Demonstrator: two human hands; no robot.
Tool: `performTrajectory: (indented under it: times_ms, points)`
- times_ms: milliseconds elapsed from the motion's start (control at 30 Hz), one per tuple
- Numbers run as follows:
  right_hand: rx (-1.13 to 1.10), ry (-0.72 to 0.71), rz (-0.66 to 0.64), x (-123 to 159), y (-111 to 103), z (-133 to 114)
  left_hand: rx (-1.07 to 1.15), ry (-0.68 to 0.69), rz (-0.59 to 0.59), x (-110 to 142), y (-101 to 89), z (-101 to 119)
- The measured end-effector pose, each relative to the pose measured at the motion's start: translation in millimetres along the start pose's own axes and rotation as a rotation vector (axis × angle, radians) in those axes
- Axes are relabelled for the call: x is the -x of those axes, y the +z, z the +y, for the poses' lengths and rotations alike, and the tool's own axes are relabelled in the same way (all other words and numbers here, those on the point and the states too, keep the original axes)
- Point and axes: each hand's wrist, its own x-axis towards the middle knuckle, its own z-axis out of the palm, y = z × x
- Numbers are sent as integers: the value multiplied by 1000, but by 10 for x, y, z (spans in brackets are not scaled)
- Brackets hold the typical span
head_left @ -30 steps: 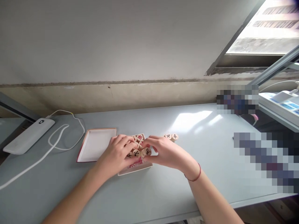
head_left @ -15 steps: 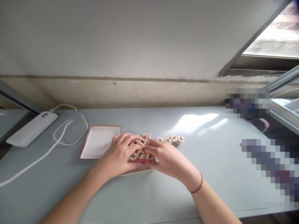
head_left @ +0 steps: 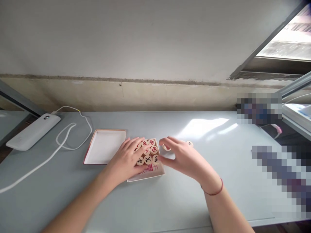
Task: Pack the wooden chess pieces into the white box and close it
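A shallow box (head_left: 155, 173) on the grey table (head_left: 155, 197) holds several round wooden chess pieces (head_left: 148, 154) with red and black characters. My left hand (head_left: 125, 160) lies flat over the left part of those pieces, fingers stretched out. My right hand (head_left: 181, 157) hovers just right of the box, curled, with a loose piece (head_left: 166, 147) pinched at its fingertips. One more loose piece (head_left: 190, 143) peeks out behind that hand on the table.
The box lid (head_left: 104, 147) lies open-side up left of the box. A white power bank (head_left: 32, 131) with a looping white cable (head_left: 60, 142) sits at the far left. Blurred shapes fill the right edge, beyond the table.
My right hand has left the box and moved right to the row of loose pieces, closing on one. My left hand has flattened onto the pieces in the box.
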Motion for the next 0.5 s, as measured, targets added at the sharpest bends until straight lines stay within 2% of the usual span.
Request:
performTrajectory:
  times_ms: [133,367,500]
  points:
    - [41,93,30,-1,-82,133,-5,-19,-17,-1,-3,16]
    - [69,155,-32,-83,57,137,-27,-42,14,-13,-8,139]
    - [46,176,8,-89,54,133,-96,-45,67,-54,59,242]
